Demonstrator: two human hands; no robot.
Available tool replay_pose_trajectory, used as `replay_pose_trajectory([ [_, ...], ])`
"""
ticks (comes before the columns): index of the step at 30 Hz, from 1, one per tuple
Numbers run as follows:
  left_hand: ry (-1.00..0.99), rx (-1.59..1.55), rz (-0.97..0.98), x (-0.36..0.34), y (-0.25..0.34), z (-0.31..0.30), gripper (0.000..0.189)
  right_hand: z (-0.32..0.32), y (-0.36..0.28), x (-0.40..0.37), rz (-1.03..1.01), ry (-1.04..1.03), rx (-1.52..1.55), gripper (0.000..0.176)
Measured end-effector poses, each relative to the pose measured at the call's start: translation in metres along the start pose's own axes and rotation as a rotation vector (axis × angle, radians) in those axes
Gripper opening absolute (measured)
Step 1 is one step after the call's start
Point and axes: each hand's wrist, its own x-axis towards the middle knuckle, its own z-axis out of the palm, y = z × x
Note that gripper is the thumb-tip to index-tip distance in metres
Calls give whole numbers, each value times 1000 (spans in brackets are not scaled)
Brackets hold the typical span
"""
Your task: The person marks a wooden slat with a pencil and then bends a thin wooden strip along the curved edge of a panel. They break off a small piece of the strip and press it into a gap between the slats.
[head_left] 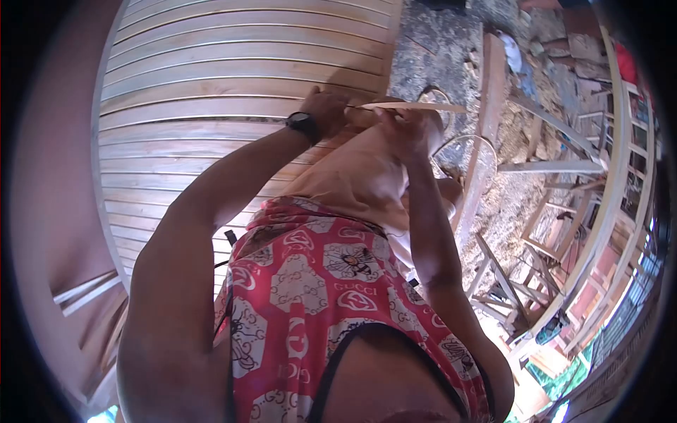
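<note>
A thin, pale wooden strip [441,108] lies across the fingers of my right hand [407,132], which is closed on it. One end of the strip points to the right, and its other end reaches toward my left hand [327,113]. That hand, with a dark watch on the wrist, has its fingers curled just above the slatted wooden panel [204,92]. A small dark sliver shows between the two hands; what my left fingers hold is too small to make out. Both hands are over my bent leg in tan shorts [352,169].
To the right, wood shavings [518,194] cover the ground around a long wooden beam [491,84]. Wooden frames [557,225] and loose boards stand farther right. Part of another person [582,53] shows at the top right.
</note>
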Motion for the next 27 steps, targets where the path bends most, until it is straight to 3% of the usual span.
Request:
replay_pose_trajectory([
  [1,-48,-8,-20,1,-4,2,38,0,-2,1,-34,-22,39,19],
  [3,50,-48,-3,-2,-6,13,44,0,-8,2,-79,23,119,18],
  [5,119,-126,-72,-5,-4,16,47,-4,-13,1,-41,-8,48,15],
  [9,263,-243,-15,-6,-10,35,47,-4,-20,1,90,-34,126,15],
  [14,387,-291,-73,-8,-6,34,35,-15,-27,1,-37,-34,84,15],
  [18,229,-335,-171,-4,-2,18,25,-25,-15,-3,18,22,73,17],
  [20,168,-182,-108,-1,-6,19,23,-45,2,-8,-179,62,-122,22],
  [21,161,-175,-99,2,-3,12,23,-53,9,-11,-170,72,-120,22],
  [23,-7,39,-284,5,8,-4,31,-69,24,-21,77,161,152,29],
  [27,-83,101,-155,24,-32,12,43,-103,66,-42,152,227,126,27],
])
